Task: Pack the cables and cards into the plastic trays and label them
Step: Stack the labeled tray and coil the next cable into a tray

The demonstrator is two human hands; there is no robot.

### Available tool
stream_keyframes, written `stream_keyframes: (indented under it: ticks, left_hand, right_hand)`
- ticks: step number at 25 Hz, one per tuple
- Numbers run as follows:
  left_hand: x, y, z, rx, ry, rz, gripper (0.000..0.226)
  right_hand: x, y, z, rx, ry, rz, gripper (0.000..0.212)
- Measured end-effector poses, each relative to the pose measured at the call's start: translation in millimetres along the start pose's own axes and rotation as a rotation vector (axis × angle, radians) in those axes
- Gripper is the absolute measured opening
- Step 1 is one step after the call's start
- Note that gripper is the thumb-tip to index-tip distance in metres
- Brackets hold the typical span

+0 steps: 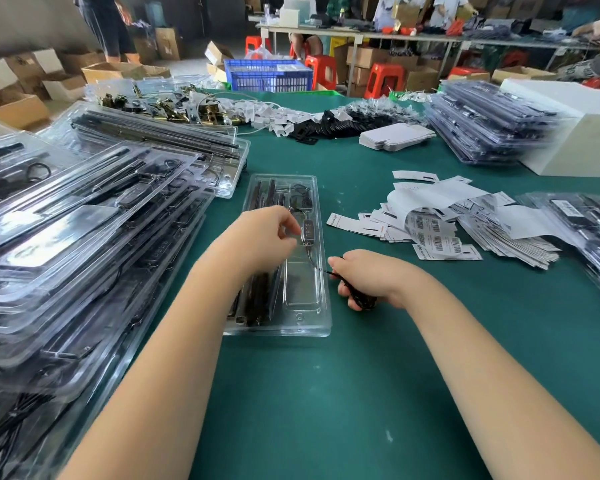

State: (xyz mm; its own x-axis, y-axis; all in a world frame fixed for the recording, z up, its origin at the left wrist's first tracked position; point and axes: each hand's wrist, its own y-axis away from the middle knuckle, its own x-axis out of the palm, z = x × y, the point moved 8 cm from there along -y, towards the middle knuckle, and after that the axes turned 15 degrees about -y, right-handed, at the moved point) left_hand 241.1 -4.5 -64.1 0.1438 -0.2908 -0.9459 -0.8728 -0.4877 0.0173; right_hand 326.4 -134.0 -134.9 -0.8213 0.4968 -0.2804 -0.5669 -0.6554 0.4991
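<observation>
- The left hand point(267, 233) reaches over the clear plastic tray point(284, 320) in the middle of the green bench point(361, 393), its thumb and fingers pinched on a small black inline controller point(307, 232), apparently to seat it in the tray's right-hand recess
- The right hand point(364, 278) rests on the bench just beside the tray's right edge, fingers curled around a bundled black cable point(362, 299); a thin strand of it runs up to the controller, so the 2 hands are working 1 cable between them, probably keeping the slack gathered while the controller goes in
- The tray lies lengthwise away from the viewer; dark strips point(257, 299) already fill its left channels, and a small coil of wire point(300, 194) sits near its far end, so this tray looks partly packed
- To the left, a leaning stack of filled clear trays point(84, 254) sits within easy reach
- To the right, a loose heap of white barcode labels point(437, 230) lies near the tray, presumably kept close for the labelling step, which is not yet done on this tray
- Farther back, a small stack of white cards point(395, 136) and piles of black and white parts point(326, 119) wait; more filled trays point(485, 123) stand at the far right
</observation>
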Motion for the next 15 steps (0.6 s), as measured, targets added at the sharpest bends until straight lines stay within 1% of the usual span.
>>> stream_keyframes:
  ticks: [2,4,6,8,9,10,13,15]
  left_hand:
    - [5,9,4,-0.002,-0.194,0.096,0.017]
    - [18,19,3,0.058,-0.297,0.206,0.031]
    - [32,33,-3,0.125,-0.288,0.279,0.058]
    - [44,47,-6,0.147,-0.282,0.298,0.086]
    - [46,51,-7,0.153,-0.286,0.258,0.091]
    - [46,53,-6,0.165,-0.286,0.195,0.092]
    - [41,64,-6,0.246,-0.250,0.013,0.079]
    - [39,72,-4,0.303,-0.204,-0.080,0.071]
  right_hand:
    - [1,-1,0,-0.002,0.021,-0.002,0.030]
    - [3,-1,0,0.001,0.025,0.005,0.027]
    - [3,0,1,0.008,0.015,0.010,0.024]
    - [3,0,2,0.008,0.034,0.017,0.024]
    - [3,1,2,0.011,0.055,0.026,0.024]
    - [4,2,2,0.014,0.074,0.037,0.023]
    - [3,3,2,0.019,0.075,0.042,0.025]
    - [2,4,2,0.038,0.021,0.026,0.028]
